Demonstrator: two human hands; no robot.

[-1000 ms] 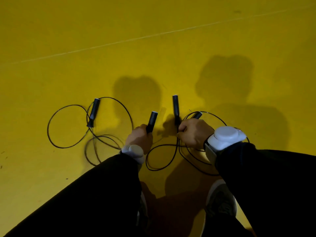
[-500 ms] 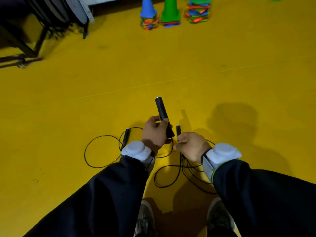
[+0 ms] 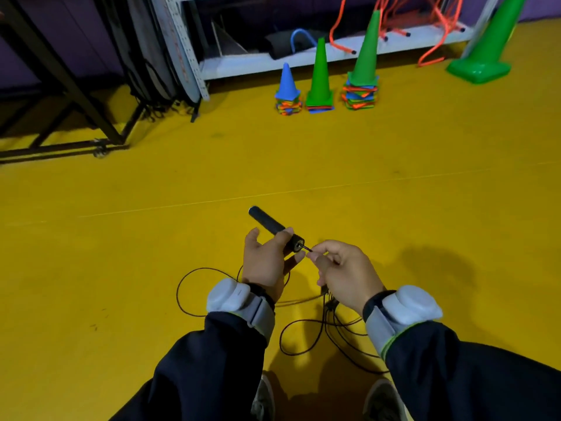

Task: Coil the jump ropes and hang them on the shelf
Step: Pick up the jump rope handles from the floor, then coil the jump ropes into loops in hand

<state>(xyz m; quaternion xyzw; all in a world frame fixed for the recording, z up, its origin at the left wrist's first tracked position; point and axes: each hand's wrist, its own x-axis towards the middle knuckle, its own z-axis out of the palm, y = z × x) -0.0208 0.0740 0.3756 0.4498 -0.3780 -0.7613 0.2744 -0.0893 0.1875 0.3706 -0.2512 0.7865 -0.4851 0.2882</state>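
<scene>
Rope (image 3: 306,335): a thin black cord, shown lying in loose, overlapping loops on the yellow floor (image 3: 121,268) just ahead of the shoes, with one end lifted. Its handle (image 3: 268,223), a black cylinder, is held in the left hand (image 3: 265,262), pinned under the thumb and against the fingers, its far end tilted up and to the left. The cord is seen leaving the handle's near end, where it is pinched between thumb and forefinger of the right hand (image 3: 343,273); the remaining fingers of that hand are curled, and what else they enclose cannot be told. A second handle is not clearly made out among the loops.

The step in hand is judged to be the start of coiling. It is best done with the handle kept fixed as an anchor in the left hand while even lengths of cord are drawn through the right-hand pinch and laid as loops of matching size into the left palm. The floor loops cross one another, so a slow draw is advised; a knot may be pulled tight if the cord is snatched. Twist should be let out of each length before it is laid in.

The shelf (image 3: 303,60), a low grey rack at the far wall, is well apart from the hands; orange ropes (image 3: 437,31) are already draped on it. Cones (image 3: 320,74) stand in a row before it.
</scene>
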